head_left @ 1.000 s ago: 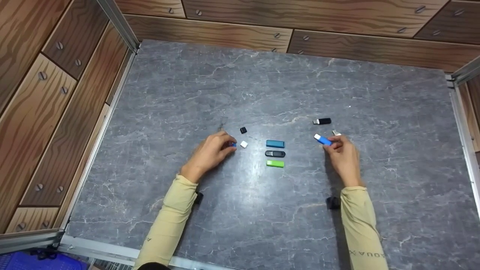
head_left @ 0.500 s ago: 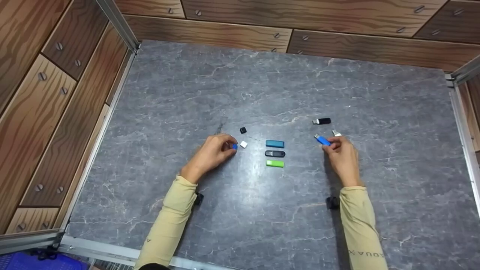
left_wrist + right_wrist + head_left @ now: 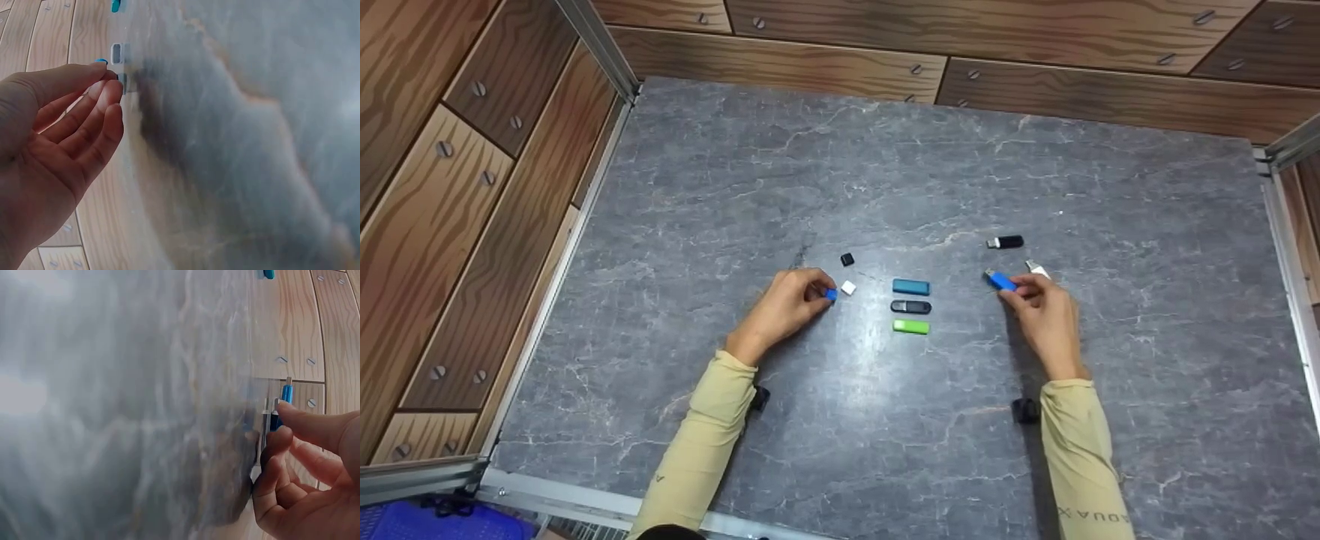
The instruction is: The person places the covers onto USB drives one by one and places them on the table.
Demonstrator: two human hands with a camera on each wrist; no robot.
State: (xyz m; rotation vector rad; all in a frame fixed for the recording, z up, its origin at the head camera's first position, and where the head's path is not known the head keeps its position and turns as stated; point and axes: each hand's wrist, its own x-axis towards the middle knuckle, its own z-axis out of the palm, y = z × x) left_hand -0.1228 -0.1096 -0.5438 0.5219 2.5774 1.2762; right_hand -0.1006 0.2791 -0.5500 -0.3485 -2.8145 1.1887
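Note:
Between the thumb and fingertips of my left hand (image 3: 789,306) is a small blue cap (image 3: 831,295), just beside a white cap (image 3: 848,288). A black cap (image 3: 847,259) lies a little farther back. My right hand (image 3: 1044,319) pinches an uncapped blue USB stick (image 3: 1001,280), its metal plug pointing left and away from me. In the right wrist view the blue USB stick (image 3: 287,392) stands out past the thumb. Beyond that hand lie an uncapped black USB stick (image 3: 1006,242) and a white one (image 3: 1036,268), partly hidden by the fingers.
Midway between the hands, a teal USB stick (image 3: 911,287), a dark one (image 3: 911,307) and a green one (image 3: 911,327) lie in a row on the grey marbled table (image 3: 840,172). Wood-patterned panels (image 3: 780,49) border the back and left. A blue basket (image 3: 450,521) sits below the front-left corner.
The blue USB stick in my right hand has shifted slightly left and turned, so its plug looks different. The blue cap in my left hand has come slightly nearer me and shows more.

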